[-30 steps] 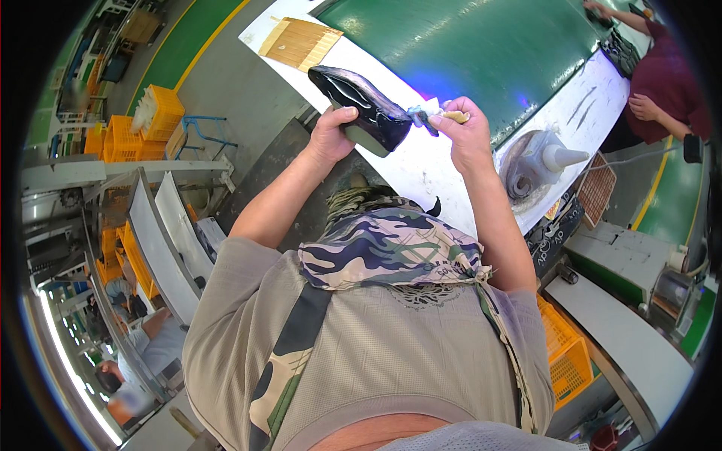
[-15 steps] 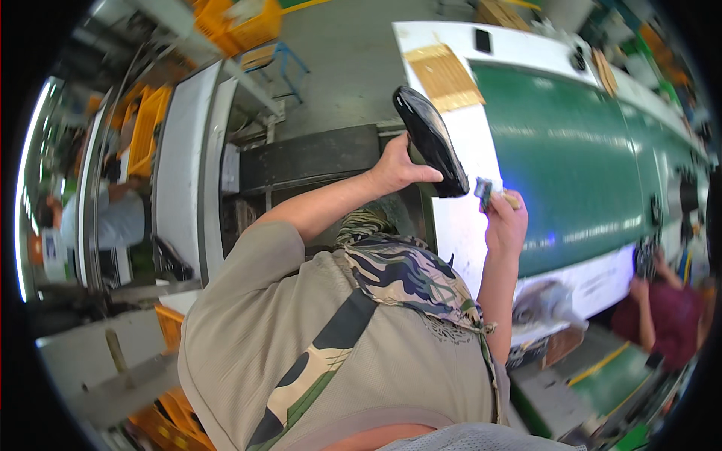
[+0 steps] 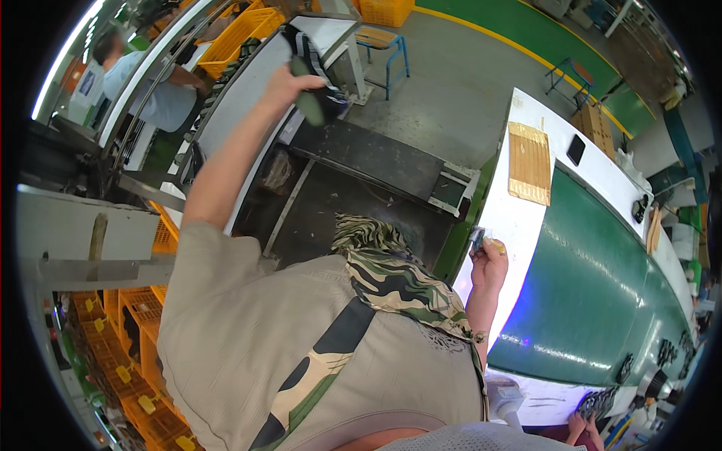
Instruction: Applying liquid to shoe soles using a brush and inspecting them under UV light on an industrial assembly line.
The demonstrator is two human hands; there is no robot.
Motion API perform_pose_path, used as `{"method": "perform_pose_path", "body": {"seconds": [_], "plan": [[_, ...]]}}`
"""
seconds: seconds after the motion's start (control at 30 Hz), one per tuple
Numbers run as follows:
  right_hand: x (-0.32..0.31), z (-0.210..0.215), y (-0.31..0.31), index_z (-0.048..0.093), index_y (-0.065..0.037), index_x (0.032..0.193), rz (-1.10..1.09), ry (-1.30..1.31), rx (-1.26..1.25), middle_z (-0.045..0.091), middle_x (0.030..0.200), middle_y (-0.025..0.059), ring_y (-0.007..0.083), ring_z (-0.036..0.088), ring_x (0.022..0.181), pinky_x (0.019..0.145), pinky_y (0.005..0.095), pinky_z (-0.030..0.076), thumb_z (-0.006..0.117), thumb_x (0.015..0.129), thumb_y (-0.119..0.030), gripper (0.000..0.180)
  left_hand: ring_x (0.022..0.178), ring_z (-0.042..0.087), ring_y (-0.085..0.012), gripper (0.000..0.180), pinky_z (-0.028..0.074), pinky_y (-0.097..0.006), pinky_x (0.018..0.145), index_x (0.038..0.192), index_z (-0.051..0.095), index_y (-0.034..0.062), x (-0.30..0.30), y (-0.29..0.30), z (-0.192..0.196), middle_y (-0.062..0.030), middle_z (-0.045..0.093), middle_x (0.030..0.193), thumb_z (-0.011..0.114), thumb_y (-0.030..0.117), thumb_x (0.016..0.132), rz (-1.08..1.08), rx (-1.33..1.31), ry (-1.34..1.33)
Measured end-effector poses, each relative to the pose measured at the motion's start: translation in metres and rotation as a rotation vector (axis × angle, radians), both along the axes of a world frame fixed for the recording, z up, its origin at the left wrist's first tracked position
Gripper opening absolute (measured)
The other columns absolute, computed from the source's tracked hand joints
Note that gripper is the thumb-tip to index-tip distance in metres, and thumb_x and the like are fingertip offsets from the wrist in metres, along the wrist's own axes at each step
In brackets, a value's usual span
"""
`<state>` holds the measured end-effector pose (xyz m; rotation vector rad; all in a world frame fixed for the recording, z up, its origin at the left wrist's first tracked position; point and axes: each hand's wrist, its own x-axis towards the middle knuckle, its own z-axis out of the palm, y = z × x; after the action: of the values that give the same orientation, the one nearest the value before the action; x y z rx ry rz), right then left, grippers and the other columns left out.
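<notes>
My left hand [image 3: 287,84] is closed round a black shoe [image 3: 322,98], raised at the upper left beside the end of a white-topped bench [image 3: 252,86]. The shoe's dull greenish sole faces partly towards me, and light streaks show on its dark upper. My right hand [image 3: 489,264] is closed on a small brush [image 3: 478,237] with a yellowish handle and a blue-grey end. This hand is over the near edge of the white table [image 3: 500,184], well apart from the shoe.
A green conveyor belt [image 3: 594,278] runs along the table, with a cardboard piece [image 3: 529,164] and phone [image 3: 576,149] by its far end. A dark low platform [image 3: 368,158] lies ahead. Blue-legged stools [image 3: 387,56], yellow crates [image 3: 233,41] and co-workers stand around.
My left hand has swung the shoe from beside the table to the far left, by the bench. My right hand keeps the brush near the table edge. The view has turned left.
</notes>
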<state>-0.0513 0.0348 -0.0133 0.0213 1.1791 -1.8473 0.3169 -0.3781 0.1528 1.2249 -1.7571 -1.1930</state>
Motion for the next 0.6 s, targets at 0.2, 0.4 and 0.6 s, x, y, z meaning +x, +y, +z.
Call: {"method": "perform_pose_path", "body": {"seconds": [0.2,0.4,0.6], "plan": [[0.007,-0.003,-0.015,0.052,-0.003,0.096,0.037,-0.014,-0.009,0.062,0.082,0.0108,0.0202,0.062,0.068,0.057,0.0348,0.054,0.063,0.086,0.003,0.017,0.076,0.067,-0.0186,0.047,0.053,-0.034,0.066,0.094,0.071,-0.0002,0.171,-0.063,0.01,-0.0083,0.069,0.086,0.084,0.032,0.063,0.275,0.1,-0.37],[0.01,0.005,0.003,0.052,-0.004,0.094,0.0,-0.013,0.004,0.061,0.08,0.0099,0.019,0.06,0.066,0.058,0.0346,0.054,0.064,0.085,0.003,0.017,0.1,0.066,-0.0334,0.07,0.051,-0.043,0.087,0.114,0.066,-0.0041,0.218,-0.042,-0.05,-0.0212,0.068,0.108,0.074,0.052,0.072,0.343,0.239,-0.989],[0.013,-0.007,0.024,0.052,-0.004,0.095,0.029,-0.049,-0.001,0.061,0.081,0.0109,0.0206,0.061,0.068,0.058,0.035,0.053,0.065,0.085,0.002,0.017,0.12,0.055,-0.0369,0.074,0.042,-0.044,0.101,0.113,0.065,-0.0045,0.265,-0.062,-0.057,-0.0241,0.062,0.122,0.061,0.061,0.079,0.469,0.043,-0.934]]}}
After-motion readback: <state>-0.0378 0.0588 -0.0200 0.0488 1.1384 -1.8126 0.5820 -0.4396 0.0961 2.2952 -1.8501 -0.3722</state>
